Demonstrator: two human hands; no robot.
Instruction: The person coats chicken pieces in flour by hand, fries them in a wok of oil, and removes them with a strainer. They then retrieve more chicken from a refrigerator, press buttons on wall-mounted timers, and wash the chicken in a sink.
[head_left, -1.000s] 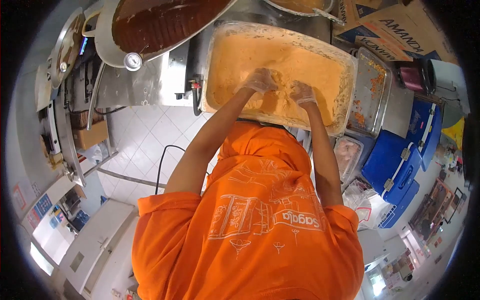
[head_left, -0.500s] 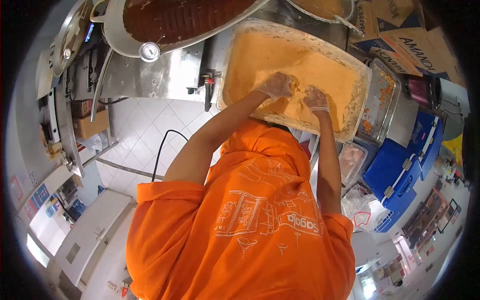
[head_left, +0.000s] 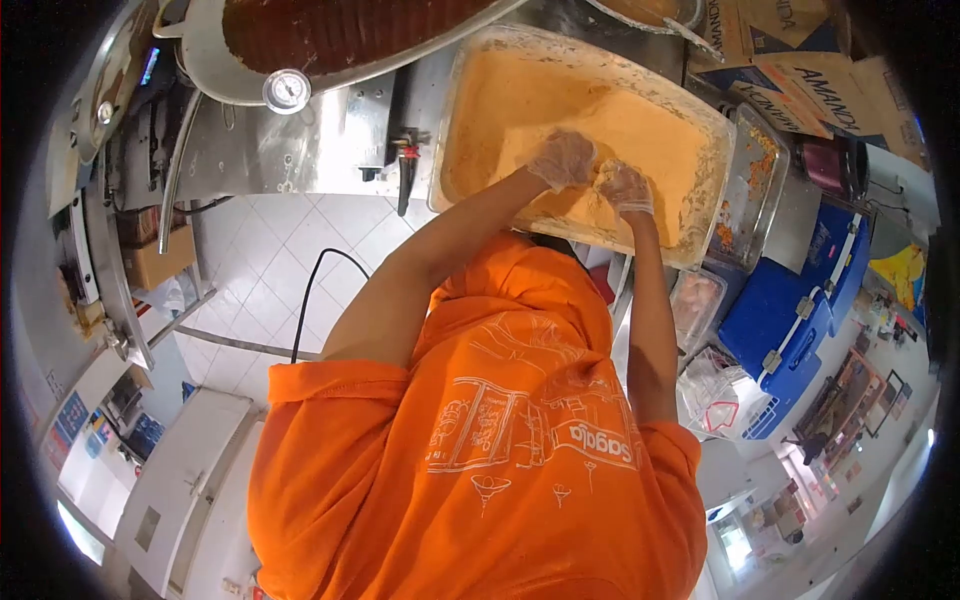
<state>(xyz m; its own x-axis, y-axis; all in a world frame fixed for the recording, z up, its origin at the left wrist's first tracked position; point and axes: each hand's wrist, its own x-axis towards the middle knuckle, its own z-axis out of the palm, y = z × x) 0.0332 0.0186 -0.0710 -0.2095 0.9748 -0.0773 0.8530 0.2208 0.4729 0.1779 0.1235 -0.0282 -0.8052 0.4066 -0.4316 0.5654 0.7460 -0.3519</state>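
Note:
A large clear-sided tub (head_left: 447, 150) holds a bed of orange breading flour (head_left: 530, 90). Both of my hands, in thin transparent plastic gloves, are inside it near the front wall. My left hand (head_left: 563, 160) is curled downward close to the flour, its fingertips turned away from view. Just to its right, my right hand (head_left: 627, 188) has bent fingers caked with flour. The hands are almost touching, and what lies between or under their fingers is hidden. Flour is heaped up beside them.
A big pan (head_left: 215, 60) of dark reddish liquid with a dial thermometer (head_left: 287, 91) stands at upper left. Right of the tub are a tray (head_left: 765, 205) with orange crumbs, a container of pale pieces (head_left: 697, 305), a blue cooler (head_left: 775, 335) and cardboard boxes (head_left: 815, 95).
My left hand has moved right, closing the gap to my right hand. The right hand has shifted only slightly. The whole view has tilted a little.

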